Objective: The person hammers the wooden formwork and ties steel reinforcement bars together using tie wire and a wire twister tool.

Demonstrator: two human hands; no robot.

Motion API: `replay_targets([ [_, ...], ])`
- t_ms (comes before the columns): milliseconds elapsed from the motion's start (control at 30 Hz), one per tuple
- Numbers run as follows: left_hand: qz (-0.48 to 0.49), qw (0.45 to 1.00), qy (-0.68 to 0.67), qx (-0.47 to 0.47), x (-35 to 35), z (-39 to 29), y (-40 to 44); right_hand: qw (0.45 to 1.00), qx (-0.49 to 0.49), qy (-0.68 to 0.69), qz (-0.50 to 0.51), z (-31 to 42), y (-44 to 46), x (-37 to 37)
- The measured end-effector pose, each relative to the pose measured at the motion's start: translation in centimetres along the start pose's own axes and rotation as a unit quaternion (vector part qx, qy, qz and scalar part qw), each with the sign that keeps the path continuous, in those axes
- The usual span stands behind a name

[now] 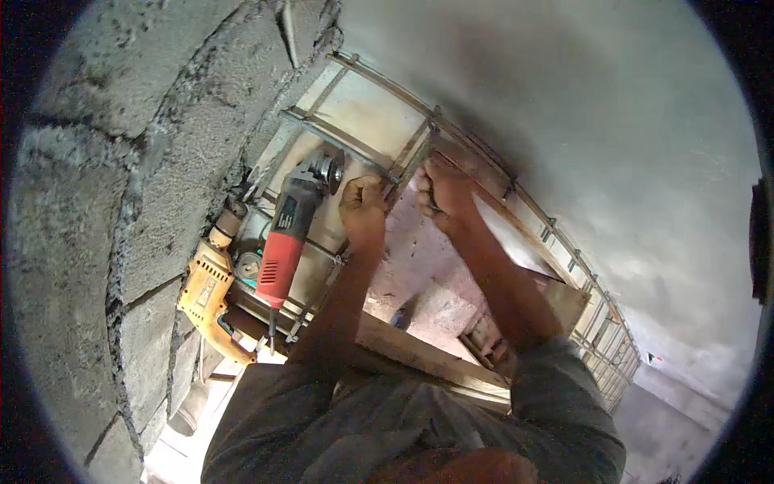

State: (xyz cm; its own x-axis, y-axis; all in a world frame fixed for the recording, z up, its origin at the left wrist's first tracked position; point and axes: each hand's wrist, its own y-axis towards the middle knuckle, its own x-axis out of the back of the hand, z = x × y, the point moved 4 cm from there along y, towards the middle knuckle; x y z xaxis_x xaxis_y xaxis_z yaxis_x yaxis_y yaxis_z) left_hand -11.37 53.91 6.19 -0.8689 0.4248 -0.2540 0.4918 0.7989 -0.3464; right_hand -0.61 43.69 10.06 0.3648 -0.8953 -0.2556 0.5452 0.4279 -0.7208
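Note:
Both my arms reach forward over a cage of steel bars [379, 77]. My left hand [363, 202] is closed with its fingers curled, close to a crossing of the bars; whatever lies inside the fingers is hidden. A short gap to the right, my right hand [442, 194] is also closed, beside a brown length of the frame. I cannot make out anything in its grip. Left of my left hand, a red and black angle grinder [282, 258] lies on the bars, its disc end towards the top. Beside it rests a yellow power drill [208, 290].
A rough block wall [177, 161] rises on the left, and a smooth grey wall [629, 161] fills the right. A wooden board [427, 351] crosses in front of my body. Below the bars lies a dusty floor [427, 258]. A small round teal-edged item [248, 266] sits between the tools.

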Motion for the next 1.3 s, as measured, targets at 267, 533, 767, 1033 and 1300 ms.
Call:
replay_targets([
  [267, 0.061, 0.997, -0.014, -0.035, -0.6, -1.6, -1.0, 0.856, 0.044, 0.511, 0.069, 2.7, 2.0, -8.5],
  [533, 0.058, 0.998, -0.035, 0.003, 0.1, -1.1, -0.6, 0.972, 0.073, 0.214, 0.07, 3.2, -0.1, -2.3],
  [767, 0.09, 0.994, -0.064, -0.009, 0.3, -0.1, -0.3, 0.811, 0.149, -0.566, 0.007, 13.5, -3.9, -1.3],
  [1033, 0.092, 0.993, -0.066, -0.024, 0.7, -0.9, -0.5, 0.414, 0.334, -0.846, -0.049, 15.2, -3.9, -6.2],
  [1300, 0.085, 0.993, -0.079, -0.015, 0.7, -0.6, -0.3, 0.456, 0.395, -0.78, -0.165, 16.8, -2.1, -2.8],
])
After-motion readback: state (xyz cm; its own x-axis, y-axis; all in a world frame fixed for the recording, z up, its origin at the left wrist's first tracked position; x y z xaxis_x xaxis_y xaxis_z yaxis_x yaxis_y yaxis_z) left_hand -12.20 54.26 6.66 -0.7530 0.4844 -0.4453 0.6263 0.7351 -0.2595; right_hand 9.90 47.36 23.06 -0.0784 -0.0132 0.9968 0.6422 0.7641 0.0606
